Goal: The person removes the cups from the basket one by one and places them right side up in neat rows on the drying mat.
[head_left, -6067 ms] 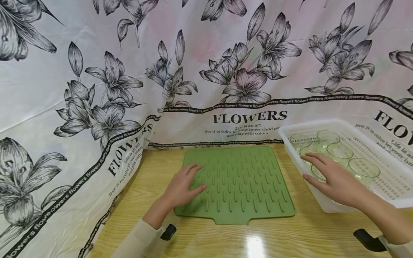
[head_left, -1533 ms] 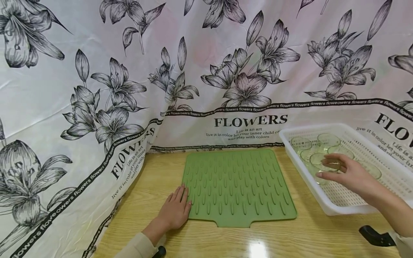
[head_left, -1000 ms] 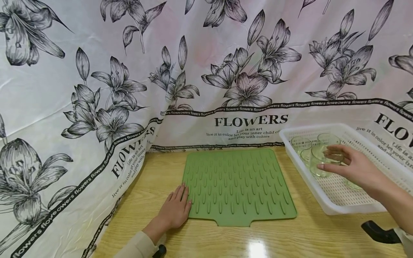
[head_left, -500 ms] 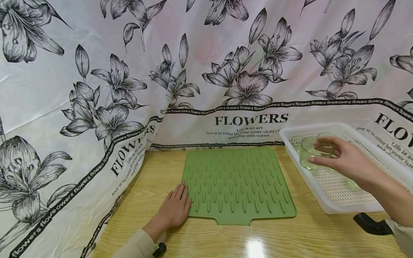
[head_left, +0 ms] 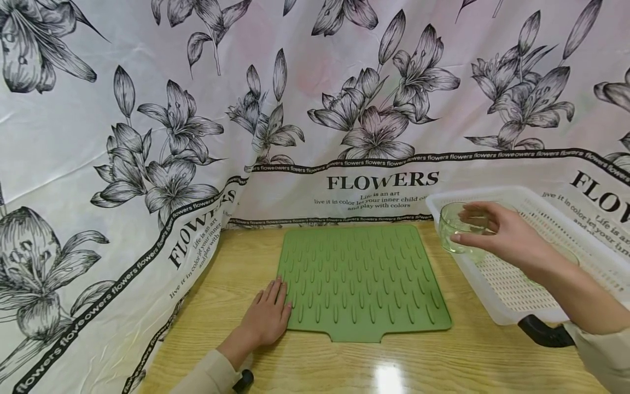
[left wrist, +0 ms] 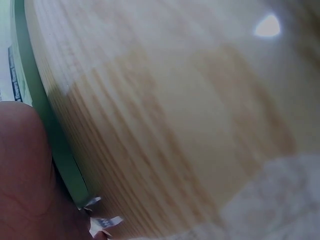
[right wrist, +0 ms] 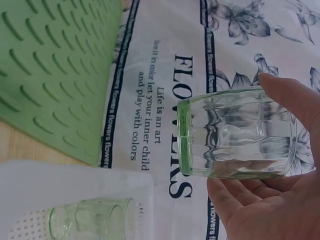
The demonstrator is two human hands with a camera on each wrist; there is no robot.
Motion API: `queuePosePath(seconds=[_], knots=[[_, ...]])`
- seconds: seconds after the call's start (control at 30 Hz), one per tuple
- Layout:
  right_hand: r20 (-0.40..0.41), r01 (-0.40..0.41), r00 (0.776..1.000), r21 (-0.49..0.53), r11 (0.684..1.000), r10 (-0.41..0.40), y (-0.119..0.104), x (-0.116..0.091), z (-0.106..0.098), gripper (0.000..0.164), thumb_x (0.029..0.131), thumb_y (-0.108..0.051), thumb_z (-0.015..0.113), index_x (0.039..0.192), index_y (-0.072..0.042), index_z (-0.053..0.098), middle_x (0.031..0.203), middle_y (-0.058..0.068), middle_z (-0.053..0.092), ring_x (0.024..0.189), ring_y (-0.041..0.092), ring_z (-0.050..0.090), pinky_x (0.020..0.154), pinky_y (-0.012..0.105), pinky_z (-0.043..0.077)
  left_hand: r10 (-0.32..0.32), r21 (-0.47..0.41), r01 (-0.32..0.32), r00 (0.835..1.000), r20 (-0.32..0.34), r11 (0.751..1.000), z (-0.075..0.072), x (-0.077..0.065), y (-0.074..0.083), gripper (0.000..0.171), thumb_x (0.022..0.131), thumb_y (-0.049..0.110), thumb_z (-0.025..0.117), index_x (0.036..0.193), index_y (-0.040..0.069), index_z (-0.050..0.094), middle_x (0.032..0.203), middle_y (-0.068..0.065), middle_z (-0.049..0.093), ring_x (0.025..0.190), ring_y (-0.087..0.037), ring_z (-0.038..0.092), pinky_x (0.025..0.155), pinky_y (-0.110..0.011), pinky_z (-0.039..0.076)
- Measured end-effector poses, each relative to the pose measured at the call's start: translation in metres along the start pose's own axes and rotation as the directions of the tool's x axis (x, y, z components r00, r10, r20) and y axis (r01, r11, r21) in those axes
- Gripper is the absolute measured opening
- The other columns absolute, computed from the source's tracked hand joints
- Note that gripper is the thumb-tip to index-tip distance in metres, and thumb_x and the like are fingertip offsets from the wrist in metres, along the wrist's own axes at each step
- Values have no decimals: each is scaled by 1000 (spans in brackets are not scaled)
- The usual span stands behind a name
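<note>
In the head view my right hand (head_left: 507,232) holds a clear, green-tinted drinking glass (head_left: 450,229) between thumb and fingers, over the left rim of the white basket (head_left: 504,317). The right wrist view shows the glass (right wrist: 235,137) with its thick green base and faceted wall, thumb on one side and fingers on the other. My left hand (head_left: 266,317) lies flat with fingers straight at the left edge of the green ridged mat (head_left: 361,284). Part of that hand (left wrist: 25,170) shows beside the mat's edge (left wrist: 42,100) in the left wrist view.
More glasses (right wrist: 92,220) stand in the perforated basket, partly hidden behind my right hand in the head view. A flower-printed cloth (head_left: 275,191) hangs behind and left of the wooden table (head_left: 315,366). The mat's tab (head_left: 355,335) points toward me.
My right hand has lifted the glass out from among the others and carried it leftward to the basket's rim. My left hand moved from over the mat to its left edge, then stayed.
</note>
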State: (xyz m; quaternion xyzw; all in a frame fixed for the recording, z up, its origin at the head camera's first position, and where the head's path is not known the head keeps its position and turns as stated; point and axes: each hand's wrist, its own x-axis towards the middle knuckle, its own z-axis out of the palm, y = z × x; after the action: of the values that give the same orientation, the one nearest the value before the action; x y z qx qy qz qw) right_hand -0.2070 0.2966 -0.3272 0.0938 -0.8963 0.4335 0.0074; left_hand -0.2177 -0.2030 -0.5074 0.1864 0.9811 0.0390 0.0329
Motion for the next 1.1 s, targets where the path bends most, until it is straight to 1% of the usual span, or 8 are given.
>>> queuePosePath(seconds=[0.13,0.17,0.23,0.33,0.4,0.77,0.9,1.1], knots=[[21,-3,1000,11,1000,3,-6,4,4,88,96,-35,74,160,1,24,155,25,42,140,45,41,101,41,50,0,-3,0,1000,2,1000,-2,0,1,63,113,40,27,162,0,25,169,-19,18,155,-36,19,122,-57,24],[24,-7,1000,7,1000,6,-8,5,5,88,96,-35,74,160,0,24,155,24,42,140,43,42,100,39,51,-1,-5,1,1000,2,1000,-2,0,1,63,113,40,28,161,0,25,169,-19,18,155,-36,19,122,-57,24],[34,-5,999,27,1000,4,-10,8,8,88,96,-33,74,160,1,23,156,25,41,141,44,41,105,51,47,-1,-6,1,1000,2,1000,-2,0,1,63,113,40,28,161,0,25,169,-19,18,155,-36,19,122,-57,24],[46,-4,999,63,998,1,-14,10,11,89,96,-31,75,160,1,22,157,26,39,143,45,39,108,60,41,0,-5,0,1000,1,1000,-1,1,0,62,113,40,28,162,0,26,169,-19,18,155,-36,19,121,-57,24],[52,-3,999,85,996,-1,-17,12,13,90,96,-30,75,160,2,22,157,27,38,143,46,37,110,63,37,0,-1,0,1000,2,1000,0,2,0,62,113,39,28,162,0,26,169,-19,18,155,-35,19,121,-56,25],[62,20,998,138,990,-29,-33,23,26,92,92,-32,79,159,0,25,156,26,40,144,46,37,111,65,36,-7,2,7,1000,30,1000,-5,0,3,63,113,40,24,162,0,22,169,-18,15,156,-35,17,122,-57,23],[73,22,997,152,988,-33,-37,27,32,93,90,-33,81,158,1,26,155,25,40,144,46,37,111,65,35,-11,20,10,999,43,1000,-3,2,2,63,113,40,24,163,1,20,170,-17,13,156,-34,15,123,-55,22],[83,23,996,155,988,-36,-44,32,39,93,89,-35,82,157,0,29,156,23,41,144,44,38,111,63,37,-4,9,3,999,35,1000,-1,4,-1,63,113,41,25,163,1,22,170,-18,14,156,-35,17,122,-56,24]])
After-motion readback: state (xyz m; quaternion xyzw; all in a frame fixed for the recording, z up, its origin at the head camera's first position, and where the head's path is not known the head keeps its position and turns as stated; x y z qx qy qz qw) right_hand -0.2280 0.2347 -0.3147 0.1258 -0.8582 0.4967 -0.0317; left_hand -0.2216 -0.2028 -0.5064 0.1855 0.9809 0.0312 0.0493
